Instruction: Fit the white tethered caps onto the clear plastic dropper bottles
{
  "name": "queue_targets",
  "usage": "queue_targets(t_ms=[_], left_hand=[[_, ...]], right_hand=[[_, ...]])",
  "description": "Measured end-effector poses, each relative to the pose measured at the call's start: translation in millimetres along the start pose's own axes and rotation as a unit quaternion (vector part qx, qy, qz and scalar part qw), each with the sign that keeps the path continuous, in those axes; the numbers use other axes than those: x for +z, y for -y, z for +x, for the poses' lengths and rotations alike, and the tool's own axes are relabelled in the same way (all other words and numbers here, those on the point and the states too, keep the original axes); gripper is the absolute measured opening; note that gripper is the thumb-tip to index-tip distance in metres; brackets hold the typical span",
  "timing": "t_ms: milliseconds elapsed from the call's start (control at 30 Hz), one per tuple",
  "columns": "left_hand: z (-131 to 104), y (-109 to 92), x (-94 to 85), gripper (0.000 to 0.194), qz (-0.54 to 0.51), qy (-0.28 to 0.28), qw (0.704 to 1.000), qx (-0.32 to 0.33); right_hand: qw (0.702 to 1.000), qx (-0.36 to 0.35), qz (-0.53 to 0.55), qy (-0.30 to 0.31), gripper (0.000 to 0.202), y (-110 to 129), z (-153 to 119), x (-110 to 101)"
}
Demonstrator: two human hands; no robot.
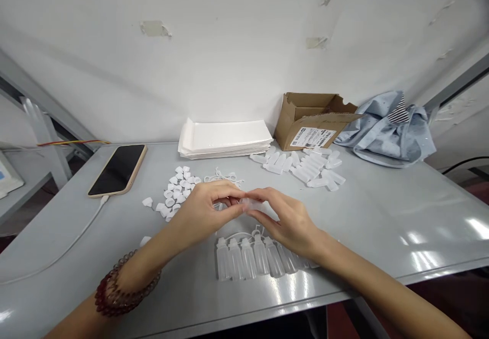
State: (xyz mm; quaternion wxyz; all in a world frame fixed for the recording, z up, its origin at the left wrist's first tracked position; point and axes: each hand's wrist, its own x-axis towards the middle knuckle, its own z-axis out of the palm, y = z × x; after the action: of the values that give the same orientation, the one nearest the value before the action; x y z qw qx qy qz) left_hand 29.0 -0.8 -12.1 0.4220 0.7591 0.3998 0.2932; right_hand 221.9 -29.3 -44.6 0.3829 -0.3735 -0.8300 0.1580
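My left hand (216,204) and my right hand (280,216) meet above the middle of the grey table. Between them is a small translucent bottle (254,205); the fingers of my right hand close around its body, and my left fingertips pinch its end. Below my hands, several translucent bottles (248,260) lie side by side, with thin white loops at their necks. A heap of white caps (178,188) is left of my left hand. White loops (221,176) lie just behind it. More translucent bottles (309,166) are scattered behind my right hand.
A phone (118,171) with a white cable (86,229) lies at the left. At the back stand a stack of white trays (225,137) and an open cardboard box (315,125). Blue cloth (389,132) is bunched at the back right, near the wall (237,48).
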Motion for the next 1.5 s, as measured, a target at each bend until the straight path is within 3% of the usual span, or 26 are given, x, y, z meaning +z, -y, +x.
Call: queue_targets(t_ms=[200, 300, 433, 600, 767, 867, 967, 1067, 1233, 1333, 1433, 1500], left_hand=[[1, 3, -9.3, 0.017, 0.018, 0.035, 0.999, 0.011], [1, 0, -17.8, 0.017, 0.024, 0.052, 0.998, 0.002], [-1, -5, -29.1, 0.015, 0.043, 0.055, 0.998, -0.010], [-3, -7, -36.9, 0.015, 0.070, 0.080, 0.994, -0.020], [-10, -6, -34.3, 0.021, 0.093, -0.005, 0.994, -0.052], [-17, -3, -24.5, 0.028, 0.173, -0.042, 0.984, 0.009], [-25, 4, -8.9, 0.043, 0.277, -0.057, 0.953, 0.109], [-31, 10, 6.4, 0.049, 0.342, -0.100, 0.924, 0.141], [-42, 13, 12.0, 0.040, 0.348, -0.127, 0.916, 0.156], [-53, 14, 1.9, 0.041, 0.354, -0.078, 0.920, 0.150], [-67, 17, -10.5, 0.045, 0.351, 0.003, 0.927, 0.128], [-75, 20, -15.7, 0.044, 0.355, 0.025, 0.928, 0.110]], right_hand=[[0.995, 0.085, 0.031, -0.041, 0.031, 4, 2, 4], [0.991, 0.117, 0.057, 0.004, 0.032, 4, 7, -5], [0.983, 0.143, 0.076, 0.085, 0.015, 8, 12, -15], [0.933, 0.258, 0.221, 0.117, 0.020, 20, 14, -9], [0.867, 0.368, 0.330, 0.061, 0.029, 24, 17, -1], [0.829, 0.398, 0.391, 0.036, 0.034, 22, 21, 0], [0.814, 0.400, 0.419, 0.027, 0.036, 20, 23, 1], [0.812, 0.398, 0.427, 0.031, 0.037, 21, 22, 5], [0.815, 0.392, 0.423, 0.062, 0.038, 25, 17, 15], [0.842, 0.360, 0.395, 0.074, 0.032, 24, 16, 11], [0.878, 0.335, 0.341, 0.029, 0.026, 20, 19, -1], [0.887, 0.331, 0.322, 0.000, 0.023, 15, 22, -11]])
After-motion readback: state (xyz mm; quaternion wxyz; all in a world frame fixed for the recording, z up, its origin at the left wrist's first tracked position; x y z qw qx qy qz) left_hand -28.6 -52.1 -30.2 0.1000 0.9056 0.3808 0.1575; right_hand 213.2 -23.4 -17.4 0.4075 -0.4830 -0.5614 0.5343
